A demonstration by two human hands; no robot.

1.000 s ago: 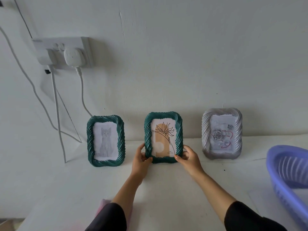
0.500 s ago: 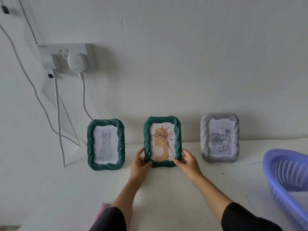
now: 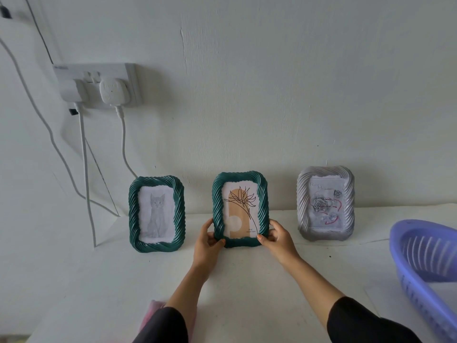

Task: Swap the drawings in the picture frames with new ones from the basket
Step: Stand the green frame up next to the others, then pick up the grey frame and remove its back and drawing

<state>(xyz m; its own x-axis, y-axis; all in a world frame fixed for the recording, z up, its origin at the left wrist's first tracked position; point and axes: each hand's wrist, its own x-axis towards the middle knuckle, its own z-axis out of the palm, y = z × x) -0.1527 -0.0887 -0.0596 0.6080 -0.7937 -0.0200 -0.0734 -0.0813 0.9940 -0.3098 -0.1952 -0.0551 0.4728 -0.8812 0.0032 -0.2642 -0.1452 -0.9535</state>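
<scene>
Fingers of my left hand (image 3: 206, 246) and right hand (image 3: 277, 237) still clasp the middle frame (image 3: 240, 209) — unmoved, upright; drawing swap not begun.

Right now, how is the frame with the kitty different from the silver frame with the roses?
The kitty frame is dark green; the rose frame is silver-grey. The kitty frame stands leftmost, near the white cables; the rose frame stands rightmost, near the purple basket. The kitty drawing is plain grey; the roses carry red lines. Both have twisted rope-like borders, stand upright by the wall, and no hand touches them.
</scene>
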